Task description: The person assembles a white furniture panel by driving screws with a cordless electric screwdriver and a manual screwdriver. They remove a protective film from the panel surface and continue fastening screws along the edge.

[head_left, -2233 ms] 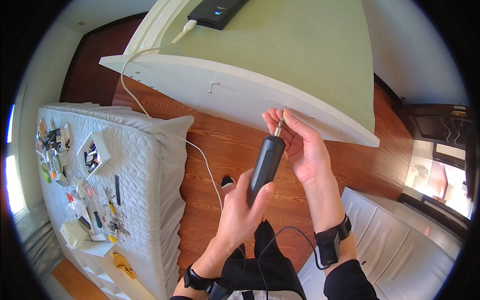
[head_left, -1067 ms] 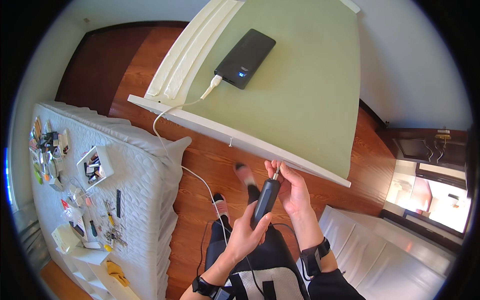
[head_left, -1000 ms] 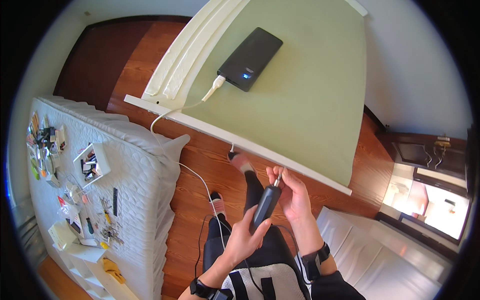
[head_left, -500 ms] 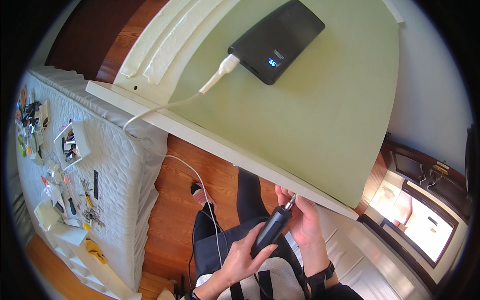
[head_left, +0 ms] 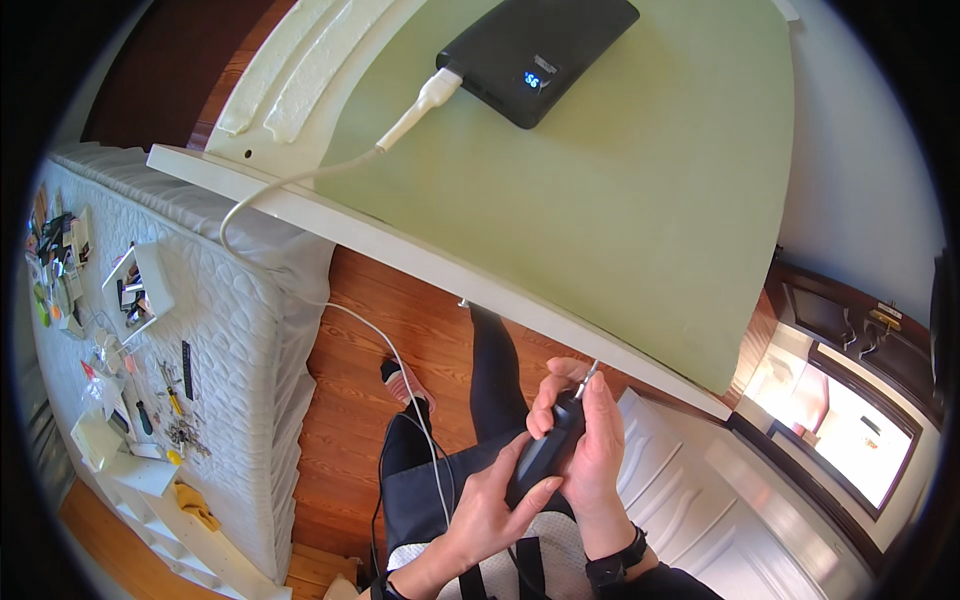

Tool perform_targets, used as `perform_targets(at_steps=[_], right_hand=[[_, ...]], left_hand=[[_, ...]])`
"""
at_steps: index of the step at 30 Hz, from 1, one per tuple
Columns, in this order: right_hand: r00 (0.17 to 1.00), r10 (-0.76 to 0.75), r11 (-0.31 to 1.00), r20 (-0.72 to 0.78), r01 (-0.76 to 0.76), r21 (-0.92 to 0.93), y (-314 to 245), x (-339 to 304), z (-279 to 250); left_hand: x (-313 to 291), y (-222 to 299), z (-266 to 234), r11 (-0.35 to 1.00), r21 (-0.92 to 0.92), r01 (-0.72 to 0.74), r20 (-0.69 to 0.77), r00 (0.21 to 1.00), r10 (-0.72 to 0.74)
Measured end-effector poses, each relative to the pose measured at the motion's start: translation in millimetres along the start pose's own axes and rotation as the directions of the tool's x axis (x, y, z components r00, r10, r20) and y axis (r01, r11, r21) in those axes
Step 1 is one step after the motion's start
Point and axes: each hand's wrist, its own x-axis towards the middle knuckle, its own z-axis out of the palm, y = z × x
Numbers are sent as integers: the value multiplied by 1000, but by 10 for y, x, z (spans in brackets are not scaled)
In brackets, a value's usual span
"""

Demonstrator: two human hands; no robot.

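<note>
A black electric screwdriver [head_left: 546, 452] is held between my two hands at the lower middle, its thin metal bit [head_left: 590, 376] pointing up to the white edge of the panel [head_left: 440, 258]. Around the handle's lower part my left hand [head_left: 488, 508] is closed. My right hand [head_left: 598, 448] wraps the tool's front end, fingers on both sides of the bit. Whether a screw sits on the tip is too small to tell. A small metal fitting [head_left: 464, 302] sticks out of the panel's edge, left of the tool.
On the panel's green surface lies a black power bank [head_left: 535, 65] with a white cable [head_left: 300, 182] hanging over the edge. At left, a quilted mattress [head_left: 235, 370] holds a white tray [head_left: 160, 285] of small parts and several tools. White panelled furniture [head_left: 690, 490] stands at right.
Both hands and the screwdriver have shifted slightly, and the bit has come away from the panel's edge. My right fingers have slid down around the tool's front. The view has moved a little.
</note>
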Motion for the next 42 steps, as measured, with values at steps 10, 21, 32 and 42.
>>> perform_targets(at_steps=[10,21,32,42], right_hand=[[999,-49,998,-4,49,41,28,36,-32],[998,-62,998,-19,62,-20,19,63,-3],[997,-70,997,-33,71,19,35,42,-64],[661,-384,-167,644,637,-753,-1109,-243,-524]], left_hand=[[23,-55,76,999,29,-38,-28,999,39],[50,-42,76,999,26,-37,-48,998,38],[66,-14,90,1000,-15,1,-10,1000,-1],[108,35,-20,997,-75,26,81,997,-20]])
